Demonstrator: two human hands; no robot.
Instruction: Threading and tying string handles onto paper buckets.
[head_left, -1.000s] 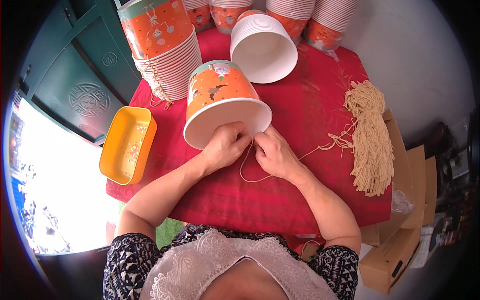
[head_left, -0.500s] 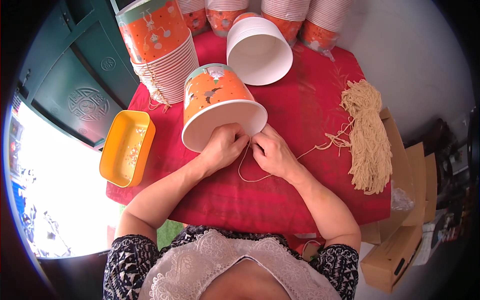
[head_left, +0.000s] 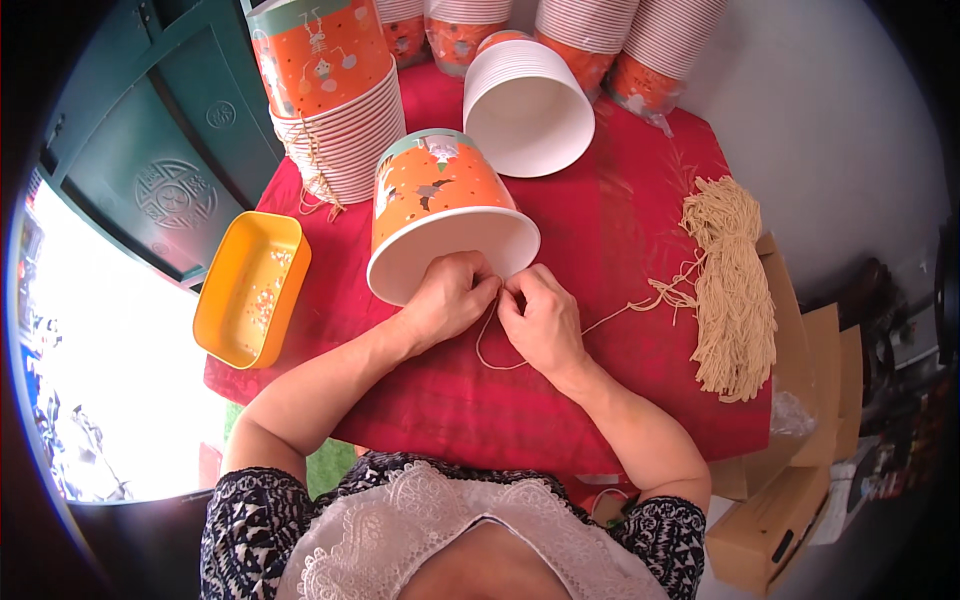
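Orange paper bucket [head_left: 440, 200] lying on its side on the red-covered counter [head_left: 620, 230], open mouth turned toward the near edge, presumably so the rim is within reach of both hands. Left hand [head_left: 450, 295] resting against the near rim, fingers curled and closed together on the rim and on a thin cream string [head_left: 490, 350]. Right hand [head_left: 540, 315] just beside it, touching or nearly touching, fingertips pinched shut on the same string at the rim. Loop of string hanging slack below the hands; one strand trailing right toward the bundle of cream strings [head_left: 735, 290] laid at the right end of the counter, kept near as supply, by judgement.

Second white-lined bucket stack [head_left: 528, 105] lying on its side farther off, mouth also toward the near side. Upright stack of orange buckets [head_left: 335, 110] at far left, strings dangling from its lower rims. Yellow tray [head_left: 250, 288] at the left edge, holding small specks too fine to identify.

Exact point of contact between string and rim hidden by the fingers; hole or knot not discernible. Further stacks along the far edge cut off by the frame. Cardboard boxes [head_left: 790, 480] at right partly hidden under the counter.
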